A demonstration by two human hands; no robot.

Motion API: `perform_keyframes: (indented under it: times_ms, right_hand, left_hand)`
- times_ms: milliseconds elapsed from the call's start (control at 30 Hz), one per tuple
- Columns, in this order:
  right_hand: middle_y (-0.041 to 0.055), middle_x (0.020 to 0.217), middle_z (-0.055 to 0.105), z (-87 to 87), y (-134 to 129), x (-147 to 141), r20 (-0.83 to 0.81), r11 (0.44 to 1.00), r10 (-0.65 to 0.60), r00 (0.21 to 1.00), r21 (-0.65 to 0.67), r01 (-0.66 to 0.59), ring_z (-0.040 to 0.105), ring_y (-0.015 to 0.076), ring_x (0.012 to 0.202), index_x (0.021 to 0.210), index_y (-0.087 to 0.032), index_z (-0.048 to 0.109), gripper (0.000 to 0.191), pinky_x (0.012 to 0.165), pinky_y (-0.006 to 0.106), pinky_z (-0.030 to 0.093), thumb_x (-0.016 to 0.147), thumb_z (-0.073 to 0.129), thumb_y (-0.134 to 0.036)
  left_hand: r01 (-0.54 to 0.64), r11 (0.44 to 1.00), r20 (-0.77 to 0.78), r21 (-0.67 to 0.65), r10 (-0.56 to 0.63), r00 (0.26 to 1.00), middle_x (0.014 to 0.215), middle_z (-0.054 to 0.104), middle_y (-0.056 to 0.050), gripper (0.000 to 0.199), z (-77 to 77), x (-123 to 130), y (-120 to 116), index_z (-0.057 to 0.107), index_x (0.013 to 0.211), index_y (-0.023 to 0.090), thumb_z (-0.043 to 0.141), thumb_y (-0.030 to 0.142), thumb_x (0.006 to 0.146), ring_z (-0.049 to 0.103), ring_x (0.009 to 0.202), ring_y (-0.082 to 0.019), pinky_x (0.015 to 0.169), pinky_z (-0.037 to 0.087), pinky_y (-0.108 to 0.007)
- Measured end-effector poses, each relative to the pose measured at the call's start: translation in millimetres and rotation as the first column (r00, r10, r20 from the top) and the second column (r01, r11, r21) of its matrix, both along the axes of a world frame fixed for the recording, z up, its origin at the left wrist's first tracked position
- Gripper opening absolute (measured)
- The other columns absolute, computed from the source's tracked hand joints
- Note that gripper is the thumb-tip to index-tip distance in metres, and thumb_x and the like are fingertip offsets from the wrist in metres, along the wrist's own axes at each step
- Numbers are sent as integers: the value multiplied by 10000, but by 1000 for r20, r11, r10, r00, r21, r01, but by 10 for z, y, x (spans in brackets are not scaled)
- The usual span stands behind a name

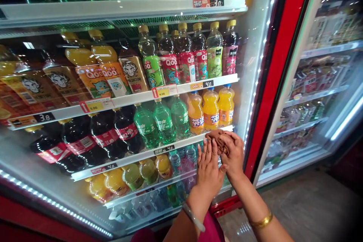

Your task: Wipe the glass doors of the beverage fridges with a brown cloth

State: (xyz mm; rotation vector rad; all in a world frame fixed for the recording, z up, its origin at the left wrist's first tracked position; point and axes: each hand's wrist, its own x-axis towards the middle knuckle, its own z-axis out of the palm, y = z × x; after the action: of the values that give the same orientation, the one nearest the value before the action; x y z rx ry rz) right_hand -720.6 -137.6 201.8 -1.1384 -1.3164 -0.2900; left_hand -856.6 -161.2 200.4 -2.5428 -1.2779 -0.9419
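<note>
My right hand point(235, 155), with a gold bangle on its wrist, is closed around a crumpled brown cloth point(219, 138) at the lower right of the drinks fridge point(249, 90). Beside it, my left hand point(209, 168) lies flat with its fingers stretched upward, a pale bangle on that wrist. Its fingertips come close to the cloth; whether they touch it I cannot tell. Both hands appear to be at the fridge's glass front. Just above them stand orange soda bottles point(211, 109) with blue caps on a white shelf point(187, 140).
Shelves hold green soda bottles point(146, 126), dark cola bottles point(103, 136) and juice bottles point(184, 55). A red frame point(279, 64) separates this fridge from a second stocked fridge point(306, 94) on the right. Grey floor point(306, 204) shows at lower right.
</note>
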Motion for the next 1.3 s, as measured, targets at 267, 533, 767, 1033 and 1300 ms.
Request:
perform_keyframes:
  times_ms: [267, 533, 767, 1033, 1300]
  right_hand:
    - [88, 1233, 601, -142, 94, 364, -66, 993, -109, 992, -50, 105, 548, 275, 1172, 1200, -249, 686, 514, 1033, 537, 470, 736, 516, -106]
    - [61, 1252, 627, -299, 5, 477, 50, 994, 1, 999, -109, 4, 587, 259, 1149, 1113, -289, 724, 349, 962, 463, 529, 806, 593, -190]
    - [110, 1247, 547, -234, 276, 842, -184, 977, -212, 960, -26, 211, 516, 291, 1226, 1261, -233, 632, 506, 1070, 562, 432, 769, 552, -143]
    - [59, 1178, 624, -493, 55, 480, -3, 993, -112, 994, -29, 112, 637, 228, 1050, 1095, -294, 701, 353, 870, 396, 578, 788, 590, -158]
    - [86, 1293, 556, -269, 197, 372, -95, 994, -112, 989, -27, 110, 552, 255, 1197, 1226, -278, 630, 517, 994, 444, 518, 764, 527, -70]
  left_hand:
    - [-24, 1000, -36, -14, 23, 999, 1720, 123, -161, 839, 36, 243, 41, -68, 1649, 159, 347, 557, 1038, 108, 1605, -315, 1277, 218, -643]
    - [-56, 998, 9, 32, 55, 998, 1712, 176, -177, 861, -96, 329, 38, -70, 1648, 150, 327, 597, 1028, 136, 1601, -326, 1281, 220, -631]
    - [-59, 998, -41, 39, 60, 997, 1716, 165, -143, 814, -149, 368, 88, -18, 1655, 193, 392, 524, 1035, 159, 1597, -342, 1265, 240, -653]
    - [-11, 992, 5, 125, 11, 1000, 1688, 290, -150, 742, -461, 373, 199, 8, 1660, 200, 323, 489, 1053, 245, 1582, -320, 1281, 206, -628]
    - [-11, 974, 94, 228, -11, 996, 1663, 376, -134, 701, -876, 324, 252, 6, 1664, 239, 339, 346, 1056, 197, 1593, -291, 1293, 198, -623]
